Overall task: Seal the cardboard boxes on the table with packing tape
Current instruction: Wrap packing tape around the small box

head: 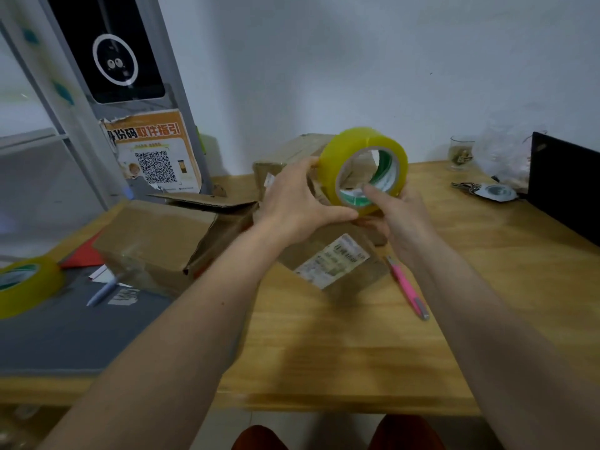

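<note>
Yellow tape roll held up between both hands, above the labelled box. Left hand grips the roll's outer rim: fingertips on the upper left edge, thumb along the lower edge. Right hand holds the lower right side, forefinger pushed into the core, remaining fingers curled under the roll. Both hands closed on it. Roll is a glossy, translucent ring; its inner core is white with green print.

Labelled box: brown cardboard, sits on the wooden table directly below the roll, a white printed label on its top face. Cannot tell whether its flaps are taped; the forearms cover part of it. Behind it, toward the wall, a second box, also brown, mostly hidden by the hands. Left of the labelled box, a larger open box with one flap raised; contents not visible.

Right of the labelled box, just beside it, a pink cutter lies flat on the table. Far left of it, a second tape roll, same yellow, rests on a grey mat with a pale pen near. Far right, toward the wall: a glass, keys, a black laptop edge. Table surface is light wood, smooth grain.
</note>
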`<action>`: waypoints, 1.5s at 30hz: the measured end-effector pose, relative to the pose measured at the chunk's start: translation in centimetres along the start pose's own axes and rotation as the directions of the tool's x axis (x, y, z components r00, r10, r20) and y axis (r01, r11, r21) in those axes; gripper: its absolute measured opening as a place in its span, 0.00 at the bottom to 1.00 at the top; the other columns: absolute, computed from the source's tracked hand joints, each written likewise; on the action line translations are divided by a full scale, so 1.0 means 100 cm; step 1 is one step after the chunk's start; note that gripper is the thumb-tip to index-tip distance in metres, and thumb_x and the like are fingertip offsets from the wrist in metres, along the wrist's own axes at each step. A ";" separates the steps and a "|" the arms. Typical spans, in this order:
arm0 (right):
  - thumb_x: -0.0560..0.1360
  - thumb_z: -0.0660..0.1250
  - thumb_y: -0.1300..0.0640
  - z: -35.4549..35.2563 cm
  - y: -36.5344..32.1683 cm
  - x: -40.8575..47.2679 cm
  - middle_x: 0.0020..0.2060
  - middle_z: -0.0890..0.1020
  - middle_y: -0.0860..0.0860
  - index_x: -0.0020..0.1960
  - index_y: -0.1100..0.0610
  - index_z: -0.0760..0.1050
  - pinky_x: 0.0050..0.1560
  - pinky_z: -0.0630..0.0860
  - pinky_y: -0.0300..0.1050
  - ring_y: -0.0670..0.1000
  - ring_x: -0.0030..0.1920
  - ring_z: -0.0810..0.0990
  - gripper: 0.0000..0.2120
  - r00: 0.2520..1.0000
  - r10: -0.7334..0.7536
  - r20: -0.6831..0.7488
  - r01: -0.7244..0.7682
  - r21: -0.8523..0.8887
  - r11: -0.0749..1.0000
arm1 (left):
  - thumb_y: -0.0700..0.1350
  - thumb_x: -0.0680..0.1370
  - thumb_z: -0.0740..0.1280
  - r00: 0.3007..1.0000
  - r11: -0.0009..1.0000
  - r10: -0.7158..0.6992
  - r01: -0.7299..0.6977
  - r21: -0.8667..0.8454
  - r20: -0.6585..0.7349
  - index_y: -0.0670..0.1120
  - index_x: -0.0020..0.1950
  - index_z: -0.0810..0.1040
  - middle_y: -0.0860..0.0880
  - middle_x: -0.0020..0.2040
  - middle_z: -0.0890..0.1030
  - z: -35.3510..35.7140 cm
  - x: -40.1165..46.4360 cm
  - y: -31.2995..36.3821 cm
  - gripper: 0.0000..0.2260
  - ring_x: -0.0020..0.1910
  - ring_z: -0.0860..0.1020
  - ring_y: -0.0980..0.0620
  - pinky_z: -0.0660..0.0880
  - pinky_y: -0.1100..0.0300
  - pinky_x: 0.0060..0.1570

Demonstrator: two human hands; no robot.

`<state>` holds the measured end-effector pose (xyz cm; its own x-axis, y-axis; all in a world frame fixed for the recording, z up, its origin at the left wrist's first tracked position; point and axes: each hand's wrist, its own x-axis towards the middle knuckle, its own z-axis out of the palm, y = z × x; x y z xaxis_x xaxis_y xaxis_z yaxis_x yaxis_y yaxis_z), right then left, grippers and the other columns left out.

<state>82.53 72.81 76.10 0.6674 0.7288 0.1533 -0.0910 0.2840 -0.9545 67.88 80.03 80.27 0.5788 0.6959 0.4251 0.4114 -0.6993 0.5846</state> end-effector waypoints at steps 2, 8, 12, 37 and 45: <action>0.76 0.69 0.60 0.006 0.000 0.004 0.52 0.84 0.57 0.62 0.60 0.75 0.49 0.82 0.53 0.56 0.50 0.85 0.16 0.999 -0.037 -0.004 0.037 -0.023 0.999 | 0.63 0.61 0.80 0.982 0.999 -0.032 0.028 -0.027 -0.186 0.54 0.70 0.69 0.52 0.63 0.75 0.021 -0.012 -0.002 0.41 0.64 0.72 0.50 0.72 0.48 0.64; 0.77 0.68 0.55 0.014 0.027 0.003 0.45 0.83 0.48 0.49 0.52 0.77 0.50 0.80 0.50 0.52 0.50 0.82 0.01 0.997 -0.065 0.039 0.075 -0.336 0.939 | 0.59 0.61 0.81 0.830 0.973 -0.224 0.158 -0.169 -0.511 0.48 0.68 0.71 0.49 0.60 0.74 0.090 -0.061 -0.024 0.40 0.62 0.71 0.49 0.66 0.57 0.60; 0.78 0.67 0.53 0.023 0.047 -0.009 0.47 0.83 0.55 0.50 0.58 0.78 0.54 0.78 0.55 0.55 0.51 0.81 0.08 0.986 -0.087 0.140 0.143 -0.461 0.876 | 0.60 0.63 0.77 0.811 0.920 -0.337 0.177 -0.349 -0.478 0.43 0.61 0.70 0.45 0.56 0.72 0.115 -0.088 -0.037 0.35 0.60 0.71 0.44 0.70 0.47 0.63; 0.79 0.63 0.65 -0.009 0.045 0.003 0.53 0.79 0.58 0.61 0.62 0.72 0.52 0.76 0.53 0.60 0.57 0.78 0.10 0.979 -0.180 0.091 0.194 -0.174 0.965 | 0.72 0.62 0.73 0.996 0.946 -0.013 0.042 -0.322 0.093 0.56 0.80 0.55 0.55 0.74 0.69 0.093 -0.071 -0.066 0.53 0.71 0.69 0.56 0.71 0.51 0.69; 0.77 0.65 0.57 -0.009 0.038 -0.001 0.54 0.79 0.62 0.54 0.53 0.72 0.60 0.73 0.65 0.61 0.57 0.77 0.06 0.937 -0.271 0.222 0.327 -0.283 0.902 | 0.64 0.58 0.80 0.974 0.873 -0.050 0.149 -0.465 0.219 0.55 0.82 0.48 0.54 0.77 0.64 0.069 -0.043 -0.044 0.61 0.70 0.66 0.59 0.66 0.61 0.66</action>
<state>82.82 73.24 72.27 0.4856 0.7442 0.4586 0.3453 0.3186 -0.8827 68.43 79.00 71.07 0.6975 0.6774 0.2338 0.1181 -0.4304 0.8949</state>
